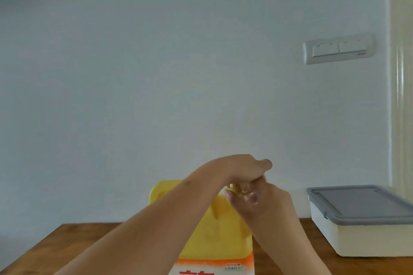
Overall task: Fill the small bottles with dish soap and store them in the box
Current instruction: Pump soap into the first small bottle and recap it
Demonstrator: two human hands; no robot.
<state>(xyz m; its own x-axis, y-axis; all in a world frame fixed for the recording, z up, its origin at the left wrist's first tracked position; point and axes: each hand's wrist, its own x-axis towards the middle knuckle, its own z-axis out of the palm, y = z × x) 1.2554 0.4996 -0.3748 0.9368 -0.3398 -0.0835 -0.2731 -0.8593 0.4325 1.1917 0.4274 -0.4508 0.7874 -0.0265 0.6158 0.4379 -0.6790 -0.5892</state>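
Meeting over the top of one big yellow plastic dish soap jug (pixel 220 227), two bare hands are working at its neck. The left hand (pixel 242 166) is arching down from above, fingers curled together, while the right hand (pixel 257 200) is pinching something small and yellow at the jug's mouth — too blurred to tell what. The jug is standing upright at the near middle of one brown wooden table (pixel 73 243), its label orange and white. One rectangular white box (pixel 348 239) with a flat grey lid is sitting closed to the right — well apart from the jug.
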